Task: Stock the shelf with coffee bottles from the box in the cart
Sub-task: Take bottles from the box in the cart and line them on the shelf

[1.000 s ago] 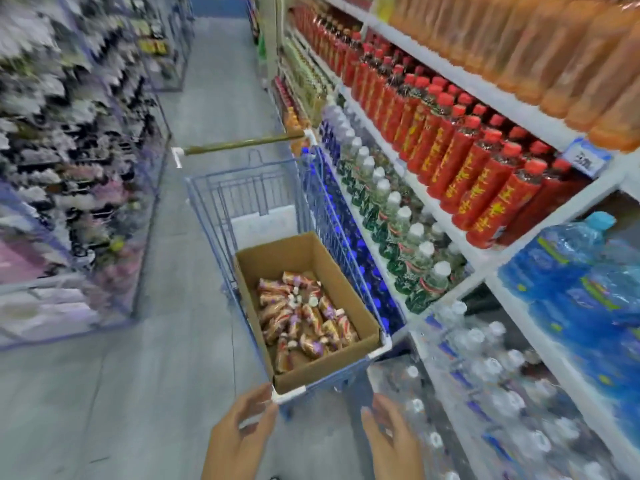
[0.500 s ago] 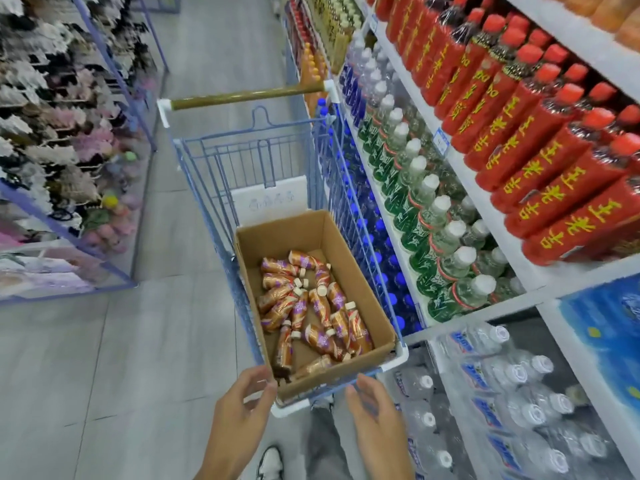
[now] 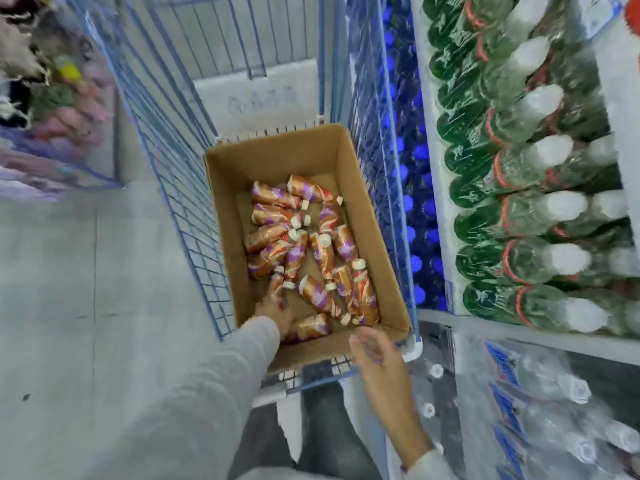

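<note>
Reaching left hand (image 3: 275,308): I see it down inside the box (image 3: 363,216), touching the nearest coffee bottles (image 3: 322,258); grip too blurred to tell.
Right hand (image 3: 372,351): fingers loose, holding nothing, above the box's near rim.
Bottles: heaped just beyond both hands.

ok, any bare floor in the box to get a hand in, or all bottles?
In the box: bare floor along the far wall and a strip by the left wall. Coffee bottles crowd the middle and near right corner; left hand occupies near left.
</note>
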The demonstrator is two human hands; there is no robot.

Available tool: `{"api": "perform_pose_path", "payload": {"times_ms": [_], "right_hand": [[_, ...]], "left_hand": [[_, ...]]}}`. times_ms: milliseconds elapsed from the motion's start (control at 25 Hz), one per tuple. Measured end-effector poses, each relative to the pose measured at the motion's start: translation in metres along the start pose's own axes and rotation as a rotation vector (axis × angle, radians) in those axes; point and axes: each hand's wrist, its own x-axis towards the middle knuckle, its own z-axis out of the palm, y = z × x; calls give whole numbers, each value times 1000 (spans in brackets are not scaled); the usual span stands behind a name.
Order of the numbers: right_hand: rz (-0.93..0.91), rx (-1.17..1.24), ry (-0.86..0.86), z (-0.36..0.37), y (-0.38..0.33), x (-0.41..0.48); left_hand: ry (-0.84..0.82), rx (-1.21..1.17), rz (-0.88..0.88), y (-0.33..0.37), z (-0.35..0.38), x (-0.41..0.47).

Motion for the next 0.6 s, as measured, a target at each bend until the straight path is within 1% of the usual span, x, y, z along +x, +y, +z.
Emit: {"api": "perform_pose_path", "payload": {"times_ms": [80,160,240,280,360,440,600], "right_hand": [[49,45,9,5,0,19],[98,91,18,13,-1,39],[170,98,8,24,-1,56],[198,71,-7,30,-2,61],[265,59,-53,41,-7,70],[352,141,-90,53,-13,83],[564,331,-129,79,-15,126]], "left_hand": [[-48,165,-19,-2,17,36],[-18,289,-78,-2,29,61],[-11,286,-163,1,31,74],[-26,281,-175,4,27,74],[-91,245,-133,9,13,63],[-135,138,-69,11,-12,35],[-155,-400,-15,-15,-58,-39]]}}
